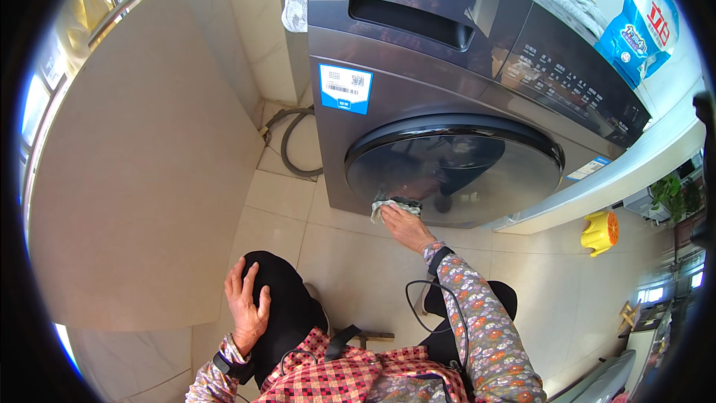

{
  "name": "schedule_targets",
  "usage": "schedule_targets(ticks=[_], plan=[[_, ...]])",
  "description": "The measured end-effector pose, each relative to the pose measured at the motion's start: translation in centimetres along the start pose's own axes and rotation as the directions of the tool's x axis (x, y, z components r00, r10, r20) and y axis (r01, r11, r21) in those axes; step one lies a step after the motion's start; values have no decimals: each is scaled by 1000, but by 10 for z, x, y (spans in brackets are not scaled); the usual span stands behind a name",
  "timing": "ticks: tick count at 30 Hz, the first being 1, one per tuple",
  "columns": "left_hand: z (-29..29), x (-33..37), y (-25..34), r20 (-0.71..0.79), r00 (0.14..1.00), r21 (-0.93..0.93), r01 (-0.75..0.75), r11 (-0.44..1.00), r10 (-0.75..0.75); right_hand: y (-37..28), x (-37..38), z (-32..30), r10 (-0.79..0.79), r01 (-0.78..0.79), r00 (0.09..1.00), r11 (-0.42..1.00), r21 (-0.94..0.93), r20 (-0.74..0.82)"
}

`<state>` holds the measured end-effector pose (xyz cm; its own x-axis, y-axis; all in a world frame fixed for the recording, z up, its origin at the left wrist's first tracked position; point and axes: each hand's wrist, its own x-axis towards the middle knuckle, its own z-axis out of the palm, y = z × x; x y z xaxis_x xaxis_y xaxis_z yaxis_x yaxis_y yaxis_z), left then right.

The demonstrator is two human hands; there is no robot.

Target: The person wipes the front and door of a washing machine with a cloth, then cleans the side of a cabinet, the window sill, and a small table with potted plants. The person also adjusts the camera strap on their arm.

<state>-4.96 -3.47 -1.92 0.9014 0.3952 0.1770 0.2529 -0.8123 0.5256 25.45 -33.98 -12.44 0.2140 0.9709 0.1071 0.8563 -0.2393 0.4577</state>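
My right hand (405, 225) presses a crumpled pale cloth (379, 210) against the lower left of the round glass door (477, 179). That door is closed, with a glossy black rim, on the front of a dark grey washing machine (418, 78). Part of the cloth is hidden under my fingers. My left hand (246, 304) rests on my left knee, its fingers spread and holding nothing. A thin black cable (418, 283) loops beside my right forearm.
A large beige panel (142, 179) stands at the left. Between it and the machine a grey hose (287, 142) curls on the tiled floor (358, 269). A blue and white detergent bag (638, 33) sits atop the machine. Farther right are a yellow stool (597, 235) and a white wall edge (567, 209).
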Motion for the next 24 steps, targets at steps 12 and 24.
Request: schedule_targets(ticks=[12,24], plan=[[-2,-3,2,10,1000,40,-29,999,29,63,50,-128,414,-404,766,905,132,-492],[0,-1,7,12,1000,25,-13,1000,13,42,-16,-51,144,-126,953,989,82,-268]])
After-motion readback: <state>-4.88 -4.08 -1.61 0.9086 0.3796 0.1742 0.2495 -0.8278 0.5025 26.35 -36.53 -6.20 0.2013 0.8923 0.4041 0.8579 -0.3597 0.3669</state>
